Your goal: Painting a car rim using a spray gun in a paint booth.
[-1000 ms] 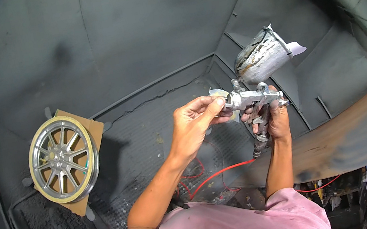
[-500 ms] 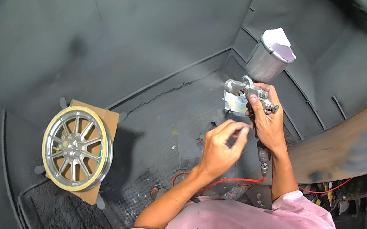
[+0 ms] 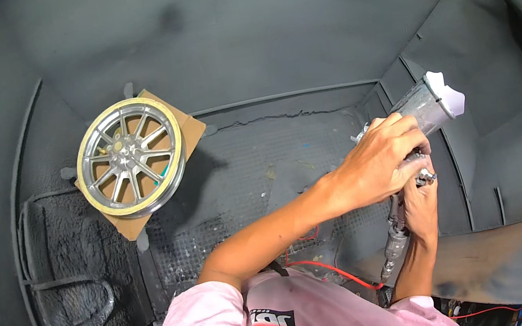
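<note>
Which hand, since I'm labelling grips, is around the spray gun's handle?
The right hand, the lower one, gripping the spray gun's handle above the red hose; the left hand is higher, over the gun's body.

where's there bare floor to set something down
The grey floor between the cardboard by the wheel and the left hand, up to the back wall, looks bare apart from stains. It's crowded around the spray gun, right hand and red hose.

Grey bk wall (image 3: 294, 31) w/ dk patch (image 3: 169, 18), grey flr (image 3: 250, 158) w/ pale specks (image 3: 270, 171)
</note>
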`<state>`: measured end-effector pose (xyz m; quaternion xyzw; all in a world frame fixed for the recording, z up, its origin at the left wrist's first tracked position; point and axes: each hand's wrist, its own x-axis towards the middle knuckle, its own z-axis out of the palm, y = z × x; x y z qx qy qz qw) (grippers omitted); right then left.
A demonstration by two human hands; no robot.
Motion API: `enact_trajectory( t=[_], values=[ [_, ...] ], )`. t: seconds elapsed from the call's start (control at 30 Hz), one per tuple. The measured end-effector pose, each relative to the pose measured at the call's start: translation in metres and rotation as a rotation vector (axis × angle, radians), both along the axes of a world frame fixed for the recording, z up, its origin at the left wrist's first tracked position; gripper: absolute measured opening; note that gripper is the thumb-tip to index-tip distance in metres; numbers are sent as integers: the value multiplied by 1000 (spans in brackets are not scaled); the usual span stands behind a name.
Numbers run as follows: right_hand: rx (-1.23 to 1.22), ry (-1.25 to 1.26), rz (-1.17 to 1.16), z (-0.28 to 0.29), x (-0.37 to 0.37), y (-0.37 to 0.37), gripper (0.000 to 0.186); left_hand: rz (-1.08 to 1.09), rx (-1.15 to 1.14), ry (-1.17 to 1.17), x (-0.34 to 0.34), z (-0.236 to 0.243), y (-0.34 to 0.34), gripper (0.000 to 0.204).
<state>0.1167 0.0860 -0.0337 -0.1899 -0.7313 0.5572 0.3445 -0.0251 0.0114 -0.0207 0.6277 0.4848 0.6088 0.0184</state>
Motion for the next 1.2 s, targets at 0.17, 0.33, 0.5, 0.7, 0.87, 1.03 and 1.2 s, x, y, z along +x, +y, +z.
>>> enact_trajectory(
  t=[0.17, 0.33, 0.5, 0.7, 0.87, 1.03, 1.2],
  values=[
    [18, -77, 80, -9, 10, 7, 34, -39, -44, -3, 3, -10, 8, 18],
    [14, -30, -51, -3, 3, -1, 19, -51, 20, -22, 9, -16, 19, 18],
    [22, -19, -44, -6, 9, 5, 21, -44, 80, -6, 12, -16, 19, 15],
    [164, 2, -6, -23, 12, 16, 33, 53, 73, 14, 17, -19, 11, 18],
    [330, -26, -45, -30, -3, 0, 33, 274, 152, 54, 26, -31, -6, 29],
    [523, -40, -96, -61, -14, -1, 34, 343, 87, -76, 41, -59, -45, 27],
    [147, -150, 5, -81, -22, -27, 34, 653, -212, -392, 8, -100, -68, 56]
  ],
)
